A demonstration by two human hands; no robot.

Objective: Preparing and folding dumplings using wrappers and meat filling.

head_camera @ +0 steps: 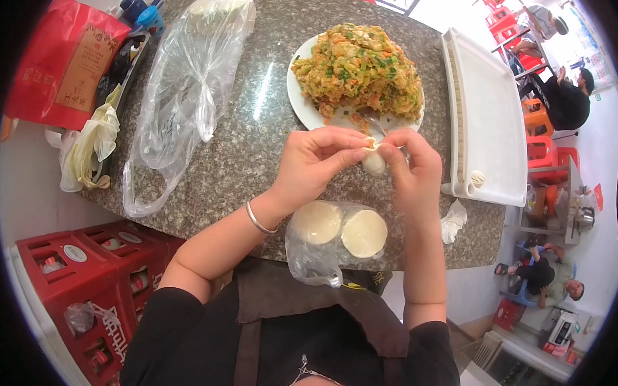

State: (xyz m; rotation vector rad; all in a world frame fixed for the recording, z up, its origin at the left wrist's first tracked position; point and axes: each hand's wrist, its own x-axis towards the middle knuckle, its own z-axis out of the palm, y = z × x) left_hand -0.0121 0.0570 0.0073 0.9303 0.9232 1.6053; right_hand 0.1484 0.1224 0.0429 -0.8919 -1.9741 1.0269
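Note:
My left hand (315,167) and my right hand (413,168) pinch the rim of a round dough dumpling (374,163) from both sides, with a bit of orange filling showing at its top. Just beyond them, a white plate (297,107) bears a large heap of chopped vegetable filling (357,67), and a metal utensil is partly buried at its near side. Nearer my body, two stacks of round dough wrappers (364,233) lie in a clear plastic bag (314,267). A white plastic tray (495,123) to the right holds one pleated dumpling (477,179) in its near corner.
Left on the speckled stone table (259,165) lies a clear plastic bag (190,87) with round wrappers at its far end. A red package (63,62) and pale gloves (97,139) are farther left. Crumpled tissue (454,221) lies near the tray. Red crates (82,267) stand below; people sit at right.

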